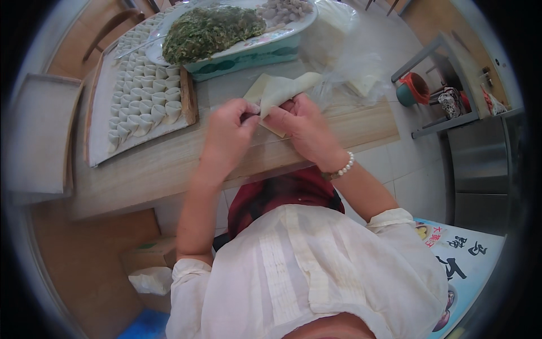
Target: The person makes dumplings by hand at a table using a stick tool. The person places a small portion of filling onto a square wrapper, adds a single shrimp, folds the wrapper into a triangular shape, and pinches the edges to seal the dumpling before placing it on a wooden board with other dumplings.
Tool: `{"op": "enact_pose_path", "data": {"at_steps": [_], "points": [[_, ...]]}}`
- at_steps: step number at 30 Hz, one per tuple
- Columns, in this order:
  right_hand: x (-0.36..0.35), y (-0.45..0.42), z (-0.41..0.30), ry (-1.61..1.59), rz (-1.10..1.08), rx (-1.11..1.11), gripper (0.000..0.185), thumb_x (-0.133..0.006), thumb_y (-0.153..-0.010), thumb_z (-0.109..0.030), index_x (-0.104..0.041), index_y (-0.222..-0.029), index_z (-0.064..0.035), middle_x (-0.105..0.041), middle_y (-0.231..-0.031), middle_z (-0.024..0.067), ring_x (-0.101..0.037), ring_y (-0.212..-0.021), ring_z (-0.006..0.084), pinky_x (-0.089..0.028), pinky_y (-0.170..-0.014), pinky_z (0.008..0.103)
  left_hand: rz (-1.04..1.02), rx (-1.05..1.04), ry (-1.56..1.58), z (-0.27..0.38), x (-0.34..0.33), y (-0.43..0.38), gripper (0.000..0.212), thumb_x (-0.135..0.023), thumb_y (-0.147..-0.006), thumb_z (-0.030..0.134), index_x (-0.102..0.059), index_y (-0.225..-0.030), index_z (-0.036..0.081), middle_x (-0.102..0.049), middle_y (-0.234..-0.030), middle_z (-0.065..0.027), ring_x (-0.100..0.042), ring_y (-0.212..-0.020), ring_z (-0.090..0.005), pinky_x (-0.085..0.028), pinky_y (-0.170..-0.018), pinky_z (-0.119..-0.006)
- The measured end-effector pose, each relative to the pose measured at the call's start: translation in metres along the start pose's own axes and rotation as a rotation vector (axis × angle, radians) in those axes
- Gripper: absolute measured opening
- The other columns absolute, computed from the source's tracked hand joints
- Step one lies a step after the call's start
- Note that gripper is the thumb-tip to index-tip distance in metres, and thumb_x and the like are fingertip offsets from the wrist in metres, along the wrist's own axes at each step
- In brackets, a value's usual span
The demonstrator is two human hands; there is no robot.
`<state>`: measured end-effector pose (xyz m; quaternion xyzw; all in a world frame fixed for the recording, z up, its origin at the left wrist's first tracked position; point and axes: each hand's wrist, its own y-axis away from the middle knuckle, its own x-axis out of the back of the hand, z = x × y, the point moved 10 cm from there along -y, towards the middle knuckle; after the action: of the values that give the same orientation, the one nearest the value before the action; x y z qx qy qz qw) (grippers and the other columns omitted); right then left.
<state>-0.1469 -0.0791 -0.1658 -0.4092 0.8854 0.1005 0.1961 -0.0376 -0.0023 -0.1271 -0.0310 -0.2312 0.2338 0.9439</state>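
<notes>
My right hand (298, 120) grips a thin dough wrapper (281, 91), its upper part raised and folded over. Close against its left edge is my left hand (235, 127), thumb and fingertips drawn together; whether they pinch the dough cannot be told. More flat wrappers (255, 90) lie on the table under and behind the hands. Beyond them a large oval plate (292, 30) holds a mound of chopped green filling (211, 31) and some peeled shrimp (283, 10). Rows of folded dumplings (146, 91) stand on a floured wooden tray (97, 127) to the left.
The plate rests on a green box (245, 61). A clear plastic bag (360, 72) with pale sheets lies right of it. An empty-looking tray (40, 131) is at the far left. The wooden table's front edge (169, 195) runs before me.
</notes>
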Motion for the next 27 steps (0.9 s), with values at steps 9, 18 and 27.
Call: {"op": "enact_pose_path", "data": {"at_steps": [9, 18, 27], "points": [[0.017, -0.018, -0.037, -0.134, 0.175, 0.242, 0.040, -0.060, -0.092, 0.004, -0.044, -0.129, 0.0018, -0.064, -0.120, 0.0141, -0.065, -0.109, 0.0216, -0.053, -0.093, 0.0323, 0.137, -0.042, 0.120, -0.001, 0.021, 0.029, 0.013, -0.066, -0.088, 0.003, -0.063, -0.099, -0.002, -0.058, -0.077, -0.0100, -0.054, -0.062, -0.0223, -0.044, -0.055, -0.033], [-0.048, 0.003, 0.002, -0.145, -0.091, 0.189, 0.041, -0.055, -0.103, -0.017, -0.042, -0.141, -0.0046, -0.047, -0.143, 0.0100, -0.044, -0.133, 0.0198, -0.040, -0.109, 0.0391, 0.279, 0.246, 1.360, -0.029, -0.014, 0.027, 0.024, -0.066, -0.098, 0.021, -0.063, -0.112, 0.001, -0.060, -0.083, -0.0009, -0.045, -0.056, -0.0063, -0.029, -0.039, -0.020], [-0.014, -0.012, -0.025, 0.023, 0.041, -0.003, 0.017, -0.067, -0.097, -0.016, -0.067, -0.098, 0.0011, -0.068, -0.090, 0.0027, -0.063, -0.079, 0.0063, -0.056, -0.068, 0.0225, 0.440, 0.234, 1.090, -0.036, 0.025, 0.029, 0.018, -0.069, -0.095, 0.017, -0.065, -0.101, 0.001, -0.061, -0.079, -0.0027, -0.043, -0.054, -0.0066, -0.026, -0.038, -0.019]]}}
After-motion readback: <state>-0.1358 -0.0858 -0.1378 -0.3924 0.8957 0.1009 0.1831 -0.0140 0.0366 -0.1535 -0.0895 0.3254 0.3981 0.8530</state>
